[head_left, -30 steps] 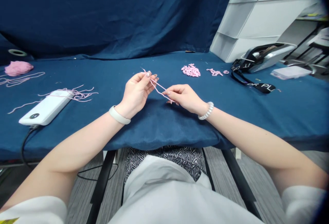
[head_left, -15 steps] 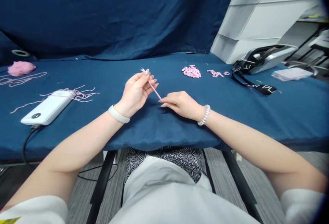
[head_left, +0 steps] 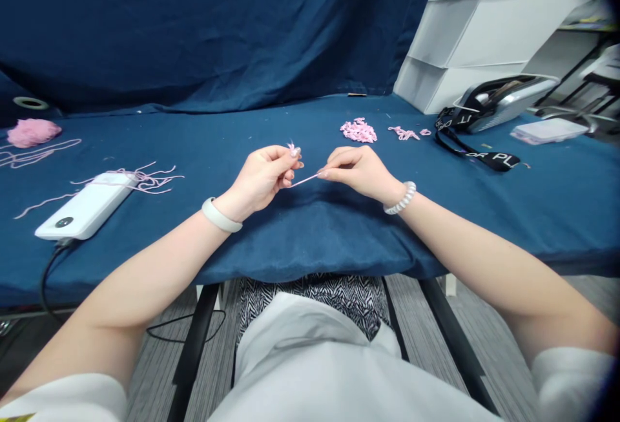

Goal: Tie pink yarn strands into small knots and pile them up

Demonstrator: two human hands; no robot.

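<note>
A short length of pink yarn (head_left: 305,181) is stretched between my two hands above the blue cloth. My left hand (head_left: 271,173) is closed on one end, and a frayed tuft pokes up past its thumb and forefinger. With thumb and fingertips, my right hand (head_left: 356,170) pinches the other end. Part of the yarn is hidden inside the left fingers. Beyond my right hand lies a heap of small pink yarn pieces (head_left: 358,130), with a smaller group of pieces (head_left: 403,133) to its right.
On the left, loose pink strands (head_left: 154,180) drape over a white power bank (head_left: 90,205) with a black cable. Farther back are a pink yarn ball (head_left: 33,132) and a tape roll (head_left: 30,103). A lettered black strap (head_left: 494,159), a flat clear box (head_left: 549,130) and white boxes (head_left: 484,34) stand right.
My right hand has risen and shifted right, so the yarn lies flatter. My left hand has moved slightly right and down, its fingers curled in more. The view has shifted a little.
</note>
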